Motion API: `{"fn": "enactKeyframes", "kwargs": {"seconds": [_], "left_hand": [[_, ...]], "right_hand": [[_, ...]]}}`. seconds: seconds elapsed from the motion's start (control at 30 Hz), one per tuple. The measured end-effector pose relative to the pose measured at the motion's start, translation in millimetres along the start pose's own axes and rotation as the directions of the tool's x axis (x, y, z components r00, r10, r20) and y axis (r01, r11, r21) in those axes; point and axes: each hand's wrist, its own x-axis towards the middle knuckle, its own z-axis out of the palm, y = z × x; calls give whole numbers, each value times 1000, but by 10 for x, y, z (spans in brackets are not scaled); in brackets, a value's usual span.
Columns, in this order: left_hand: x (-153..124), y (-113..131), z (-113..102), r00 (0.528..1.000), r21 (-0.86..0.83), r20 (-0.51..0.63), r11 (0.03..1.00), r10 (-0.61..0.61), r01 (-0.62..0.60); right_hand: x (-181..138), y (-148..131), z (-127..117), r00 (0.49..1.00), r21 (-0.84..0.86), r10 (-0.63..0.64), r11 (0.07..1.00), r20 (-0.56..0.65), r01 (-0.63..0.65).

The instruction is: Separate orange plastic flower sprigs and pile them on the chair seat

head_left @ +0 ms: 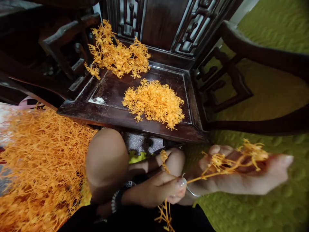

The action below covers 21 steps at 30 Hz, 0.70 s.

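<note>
My left hand [166, 190], wearing dark and beaded bracelets, is closed in a pinch on the stem of an orange flower sprig [217, 169]. Thin branching ends of orange stem hang below and stick up behind that fist. At the right, my right hand [251, 180], with a silver bangle at its wrist, is turned palm up, with its fingers curled around the sprig's blossom end. Straight ahead, a heap of loose orange blossoms [154, 101] lies on the dark wooden chair seat [113, 109]. Behind it, a pile of branched orange sprigs [118, 56] rests against the chair's left arm.
A large mass of orange stems [45, 161] fills the lower left beside my knee [107, 161]. The chair's carved armrest [263, 61] rises at the right. Green textured matting [275, 209] covers the floor there. A white smudge [98, 100] marks the seat.
</note>
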Motion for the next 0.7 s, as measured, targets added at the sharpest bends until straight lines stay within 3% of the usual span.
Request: {"fn": "enactKeyframes", "kwargs": {"seconds": [0.03, 0.1, 0.13, 0.23, 0.3, 0.4, 0.53, 0.7], "left_hand": [[11, -11, 13, 1000, 1, 3, 1000, -7, 7], [29, -40, 30, 1000, -33, 22, 999, -7, 7], [36, -52, 34, 1000, -55, 24, 998, -4, 5], [39, -58, 29, 1000, -117, -21, 993, 4, -6], [29, -35, 20, 999, -148, -29, 988, 30, -34], [11, 13, 11, 995, -222, 69, 974, 71, -54], [8, 18, 8, 964, -358, 218, 932, 150, -64], [-2, -85, -5, 940, -476, 232, 872, 250, -114]], "right_hand": [[65, 84, 136, 976, 85, -129, 986, -176, 145], [179, 176, 336, 934, 149, -217, 952, -284, 267], [223, 183, 398, 933, 172, -227, 944, -279, 281], [299, 110, 488, 977, 214, -192, 954, -89, 207], [310, 28, 518, 981, 219, -195, 956, -22, 195], [294, -108, 551, 967, 206, -251, 949, 36, 238], [287, -287, 554, 920, 180, -292, 951, 261, 251], [355, -416, 522, 833, 149, -223, 974, 507, 170]]}}
